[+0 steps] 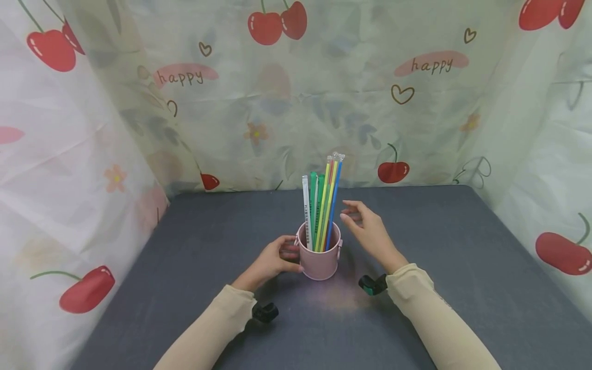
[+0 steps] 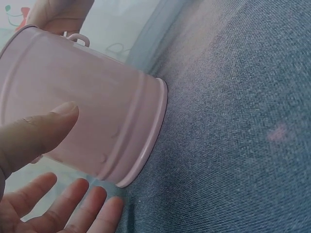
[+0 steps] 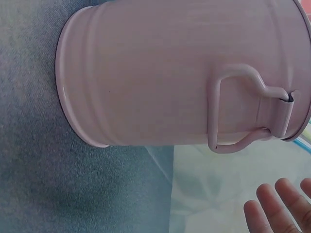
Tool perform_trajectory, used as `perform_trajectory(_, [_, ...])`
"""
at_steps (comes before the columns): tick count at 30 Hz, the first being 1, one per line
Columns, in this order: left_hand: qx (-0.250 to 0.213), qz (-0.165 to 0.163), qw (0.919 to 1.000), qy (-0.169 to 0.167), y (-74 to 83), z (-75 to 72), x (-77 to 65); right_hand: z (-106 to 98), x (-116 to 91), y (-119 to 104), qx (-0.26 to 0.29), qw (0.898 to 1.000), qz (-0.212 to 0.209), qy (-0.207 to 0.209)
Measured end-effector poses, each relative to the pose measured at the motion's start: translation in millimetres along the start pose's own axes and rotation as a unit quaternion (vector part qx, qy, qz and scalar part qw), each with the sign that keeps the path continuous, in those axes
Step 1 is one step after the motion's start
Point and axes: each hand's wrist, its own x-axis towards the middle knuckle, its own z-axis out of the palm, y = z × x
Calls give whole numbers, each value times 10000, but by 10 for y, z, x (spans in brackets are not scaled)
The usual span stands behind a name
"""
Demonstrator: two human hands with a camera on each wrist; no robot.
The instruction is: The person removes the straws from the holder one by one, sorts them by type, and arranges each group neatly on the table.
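A small pink metal bucket (image 1: pixel 319 264) stands upright on the dark table. Several slim packets in green (image 1: pixel 313 205) and white (image 1: pixel 306 210) printed wrappers lean inside it, beside taller yellow, red and blue straws (image 1: pixel 334 198) in clear wrappers. My left hand (image 1: pixel 279 257) is at the bucket's left side, thumb toward the front and fingers spread behind. In the left wrist view the thumb (image 2: pixel 43 131) overlaps the bucket wall, its fingers loosely extended. My right hand (image 1: pixel 367 228) hovers right of the straws, holding nothing, fingers loosely bent. A wire handle (image 3: pixel 238 109) shows on the bucket's side.
The dark cloth-like tabletop (image 1: pixel 208 236) reaches back to a hanging curtain (image 1: pixel 305 118) printed with cherries, hearts and the word happy. More of this curtain encloses the left and right sides. A dark band device (image 1: pixel 265 312) sits at each wrist.
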Motion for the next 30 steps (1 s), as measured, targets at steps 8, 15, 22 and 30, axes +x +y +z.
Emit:
perform_trajectory(8, [0, 48, 10000, -42, -46, 5, 33, 33, 27, -7, 227, 9996, 156, 50])
perform_trajectory(15, [-65, 42, 10000, -29, -65, 18, 50, 48, 63, -6, 613, 9975, 347, 96])
perform_trajectory(22, [-24, -83, 9999, -88, -67, 25, 50, 67, 85, -17, 738, 9965, 360, 132])
perform_trajectory(30, [-45, -93, 9999, -94, -86, 37, 61, 91, 102, -32, 848, 9955, 398, 153])
